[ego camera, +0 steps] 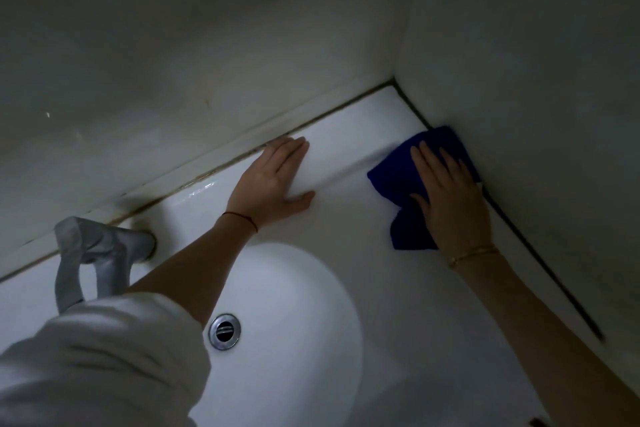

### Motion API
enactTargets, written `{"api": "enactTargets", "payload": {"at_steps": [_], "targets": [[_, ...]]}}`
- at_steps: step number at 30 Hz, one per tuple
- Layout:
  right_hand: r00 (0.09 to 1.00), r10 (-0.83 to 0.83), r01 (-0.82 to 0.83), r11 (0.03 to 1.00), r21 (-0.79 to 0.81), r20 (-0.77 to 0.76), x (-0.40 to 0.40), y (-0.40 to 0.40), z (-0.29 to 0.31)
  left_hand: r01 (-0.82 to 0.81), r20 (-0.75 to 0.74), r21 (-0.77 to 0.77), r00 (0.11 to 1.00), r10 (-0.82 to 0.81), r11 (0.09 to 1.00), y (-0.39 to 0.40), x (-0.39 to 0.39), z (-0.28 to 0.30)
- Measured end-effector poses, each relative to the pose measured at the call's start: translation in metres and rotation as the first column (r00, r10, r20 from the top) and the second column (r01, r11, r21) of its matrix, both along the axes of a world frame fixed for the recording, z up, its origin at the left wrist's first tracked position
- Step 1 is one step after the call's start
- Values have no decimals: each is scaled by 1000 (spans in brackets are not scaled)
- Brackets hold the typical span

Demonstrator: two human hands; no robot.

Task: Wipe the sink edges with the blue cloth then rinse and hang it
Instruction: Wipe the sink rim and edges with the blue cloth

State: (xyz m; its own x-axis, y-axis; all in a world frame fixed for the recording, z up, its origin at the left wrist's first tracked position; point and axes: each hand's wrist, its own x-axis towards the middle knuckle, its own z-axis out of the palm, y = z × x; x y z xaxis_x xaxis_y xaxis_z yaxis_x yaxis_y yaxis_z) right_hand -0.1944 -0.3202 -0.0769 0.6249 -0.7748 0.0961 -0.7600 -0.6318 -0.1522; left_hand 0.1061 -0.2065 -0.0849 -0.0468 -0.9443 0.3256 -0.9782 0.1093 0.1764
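The fingers (431,163) of the right hand (448,198) are held straight and slightly spread, pressed flat on top of the blue cloth (398,180); nothing is curled round or pinched. The cloth is spread in loose folds under the palm on the right-hand edge of the white sink (346,229), its far corner touching the dark sealant line (540,253) where the sink meets the side wall (536,62). A thin gold bracelet (472,255) is worn on the right wrist.

The fingers of the left hand (273,180) are also straight and kept together, laid flat on the rear ledge of the sink with the thumb set apart toward the basin; nothing is held by this hand. Its fingertips lie just beside the stained joint below the back wall (173,45). A thin red thread (242,218) is seen round the left wrist, and a rolled-up white sleeve (104,357) covers the upper forearm.

The two hands are kept apart, with a bare stretch of ledge between them. The oval basin is seen below the forearms, with a chrome drain (224,331) at its bottom. A metal faucet (100,253) is mounted at the rear ledge on the left, partly hidden by the sleeve. The scene is dimly lit.
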Motion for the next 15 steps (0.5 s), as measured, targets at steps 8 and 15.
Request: {"api": "enactTargets", "payload": {"at_steps": [8,15], "targets": [[1000,2,-3,996,87,11,56,-37,2,1,0,2,1000,-1,1000,1,3,-1],[999,-44,44,998,33,-5,-42,38,7,-10,-10,18,1000,11,1000,1,3,-2]]}}
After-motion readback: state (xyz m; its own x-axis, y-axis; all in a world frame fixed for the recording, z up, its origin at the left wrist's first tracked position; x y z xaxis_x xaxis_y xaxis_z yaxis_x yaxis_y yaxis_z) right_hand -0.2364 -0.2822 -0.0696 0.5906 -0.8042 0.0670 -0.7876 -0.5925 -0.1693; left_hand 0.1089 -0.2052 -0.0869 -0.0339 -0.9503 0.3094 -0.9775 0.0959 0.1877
